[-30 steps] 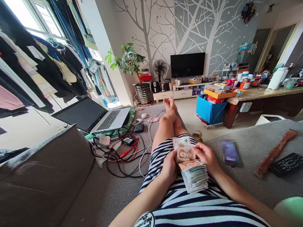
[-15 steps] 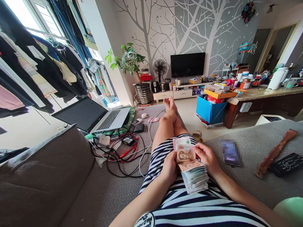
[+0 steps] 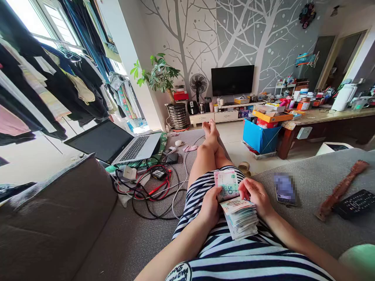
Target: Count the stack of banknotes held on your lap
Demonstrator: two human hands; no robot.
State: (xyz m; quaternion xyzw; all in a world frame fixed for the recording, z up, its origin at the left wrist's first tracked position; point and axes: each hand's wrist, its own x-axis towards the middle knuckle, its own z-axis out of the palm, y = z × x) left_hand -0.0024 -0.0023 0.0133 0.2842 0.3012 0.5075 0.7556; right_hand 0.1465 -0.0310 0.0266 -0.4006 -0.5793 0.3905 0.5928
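Note:
My left hand [image 3: 210, 202] is closed on the left edge of a few banknotes [image 3: 227, 184], held upright above my lap. A green 50 note faces me, with a pink note showing behind it. At the right edge of these notes are the curled fingers of my right hand [image 3: 257, 195], thumb and fingertips pinched together at the paper. Below both hands, a thick fanned pile of folded banknotes [image 3: 240, 222] rests on my striped clothing [image 3: 216, 238], with a brownish 20 note on top. My left palm hides the lower left corner of the held notes.
Left of my legs, a tangle of cables [image 3: 155, 195] lies beside an open laptop [image 3: 137, 149]. On the sofa to my right are a phone [image 3: 284, 189], a brown strip-like object [image 3: 341, 191] and a black remote-like object [image 3: 357, 203]. A blue box [image 3: 259, 137] stands on the floor.
The 20 note that faced me in the held notes is gone from there, and the 50 note now shows. A 20 note tops the pile below. My right-hand fingers have shifted slightly.

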